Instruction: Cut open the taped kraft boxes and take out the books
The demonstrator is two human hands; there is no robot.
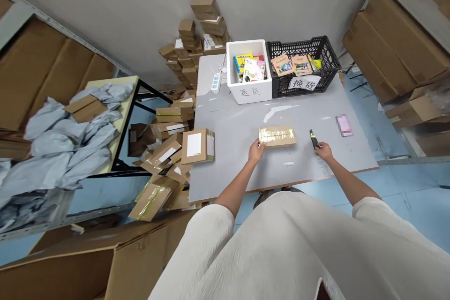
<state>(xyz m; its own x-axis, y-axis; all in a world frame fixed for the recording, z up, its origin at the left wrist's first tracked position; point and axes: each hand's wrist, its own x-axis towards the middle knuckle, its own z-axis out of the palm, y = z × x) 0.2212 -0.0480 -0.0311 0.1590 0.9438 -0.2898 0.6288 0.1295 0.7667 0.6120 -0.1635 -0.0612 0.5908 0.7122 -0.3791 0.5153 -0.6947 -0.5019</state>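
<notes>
A small brown carton [277, 137] with shiny yellowish tape across its top lies on the grey table [232, 168]. My left hand [257, 151] grips its left end, fingers at the near left corner. To the right of the carton, my right hand [324, 151] is closed on a black and yellow utility knife [314, 140], which points away from me over the table. The knife and the carton are apart. Whether the blade is out is too small to tell.
A white foam box [250, 93] and a black crate [302, 79] hold booklets at the table's back. A labelled carton [198, 146] sits at the left edge, beside piled boxes [172, 127]. A pink item [344, 125] lies right, a power strip [216, 83] back left.
</notes>
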